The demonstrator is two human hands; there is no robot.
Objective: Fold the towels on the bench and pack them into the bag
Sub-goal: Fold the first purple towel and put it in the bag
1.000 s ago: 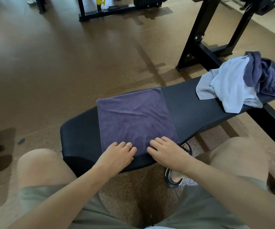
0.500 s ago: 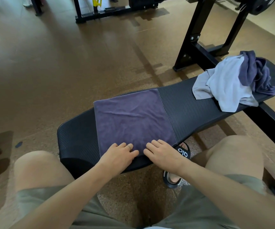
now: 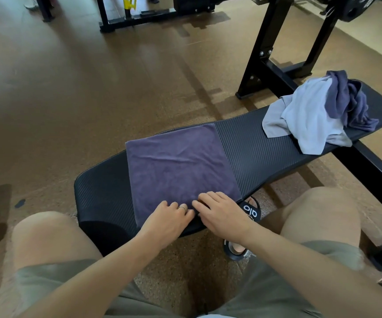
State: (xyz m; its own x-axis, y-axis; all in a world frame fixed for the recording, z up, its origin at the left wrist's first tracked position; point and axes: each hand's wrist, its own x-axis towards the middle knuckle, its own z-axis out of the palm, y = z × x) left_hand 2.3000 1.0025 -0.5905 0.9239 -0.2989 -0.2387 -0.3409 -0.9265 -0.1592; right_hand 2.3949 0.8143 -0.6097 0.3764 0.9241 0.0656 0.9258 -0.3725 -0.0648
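Observation:
A dark purple towel (image 3: 178, 166), folded into a flat square, lies on the near end of the black padded bench (image 3: 256, 148). My left hand (image 3: 169, 220) and my right hand (image 3: 223, 213) sit side by side at the middle of the towel's near edge, fingers curled and pinching the cloth there. At the far right end of the bench lies a crumpled heap: a light grey towel (image 3: 304, 118) with another dark purple towel (image 3: 348, 102) on top. No bag is in view.
I sit facing the bench with my knees on either side. A foot in a black slide sandal (image 3: 249, 214) is under the bench. A black rack frame (image 3: 268, 53) stands behind the bench on the brown floor, with more gym frames at the back.
Both hands' fingers lay flat on the towel's near edge before; now they have curled and drawn together at the edge. The towel itself has not shifted.

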